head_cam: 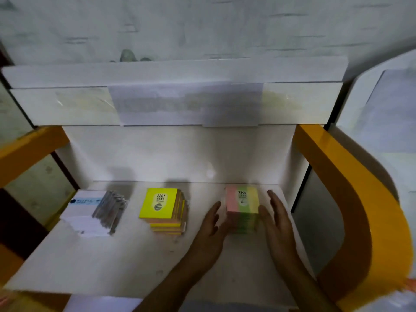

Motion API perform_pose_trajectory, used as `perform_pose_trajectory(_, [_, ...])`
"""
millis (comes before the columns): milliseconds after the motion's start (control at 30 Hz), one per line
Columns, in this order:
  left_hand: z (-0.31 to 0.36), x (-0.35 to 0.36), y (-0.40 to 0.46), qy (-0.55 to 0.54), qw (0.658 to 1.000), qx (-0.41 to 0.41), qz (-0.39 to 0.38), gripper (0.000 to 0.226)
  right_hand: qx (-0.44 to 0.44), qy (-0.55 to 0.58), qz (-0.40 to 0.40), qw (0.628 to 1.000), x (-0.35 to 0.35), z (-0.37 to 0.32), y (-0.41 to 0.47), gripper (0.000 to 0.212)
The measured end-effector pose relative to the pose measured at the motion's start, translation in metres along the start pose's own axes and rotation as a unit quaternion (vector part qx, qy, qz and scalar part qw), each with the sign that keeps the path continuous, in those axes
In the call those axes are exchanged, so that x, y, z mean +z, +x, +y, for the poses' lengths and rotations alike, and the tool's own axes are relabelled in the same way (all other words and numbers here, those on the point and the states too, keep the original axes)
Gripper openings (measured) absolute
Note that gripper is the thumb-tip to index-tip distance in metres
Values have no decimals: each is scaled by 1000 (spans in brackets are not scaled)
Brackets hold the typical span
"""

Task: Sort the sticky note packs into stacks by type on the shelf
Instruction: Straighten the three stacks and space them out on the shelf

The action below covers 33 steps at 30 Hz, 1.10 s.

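Head view: a white shelf (pixel 126 255) fills the lower half of the frame, with orange side posts (pixel 333 167) at left and right. 3 stacks of sticky note packs stand in a row across its middle. At the left is the white stack (pixel 86 212), its top pack bearing a blue label. In the centre is the yellow stack (pixel 161 207), marked 2207 on top. Right of centre is the striped stack (pixel 242 204), pink, green and yellow, marked 2209. The left hand (pixel 210 224) lies flat against the striped stack's left side, fingers extended and close together. The right hand (pixel 278 216) lies along its right side, fingers straight and slightly spread, thumb near the stack's front corner. Neither hand curls around a pack. The picture is blurred.
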<state>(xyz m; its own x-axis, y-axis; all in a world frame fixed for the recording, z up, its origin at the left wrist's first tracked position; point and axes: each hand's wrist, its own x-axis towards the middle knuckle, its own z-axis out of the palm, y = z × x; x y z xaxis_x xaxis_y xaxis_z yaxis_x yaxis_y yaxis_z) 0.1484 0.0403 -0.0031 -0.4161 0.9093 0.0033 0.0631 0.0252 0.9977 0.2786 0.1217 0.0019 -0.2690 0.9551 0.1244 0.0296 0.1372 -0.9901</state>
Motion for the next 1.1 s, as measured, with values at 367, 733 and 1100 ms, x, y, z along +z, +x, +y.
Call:
perform_pose_trajectory(367, [43, -121, -40, 139, 947, 172, 235, 27, -125, 60, -147, 979, 62, -48, -27, 34])
perform_pose_trajectory(733, [-40, -150, -15, 117, 986, 62, 99, 51, 31, 64, -222, 972, 160, -3, -24, 45])
perform_pose_trajectory(1100, [-38, -167, 2, 115, 980, 84, 141, 38, 4, 15, -165, 986, 163, 6, -23, 52])
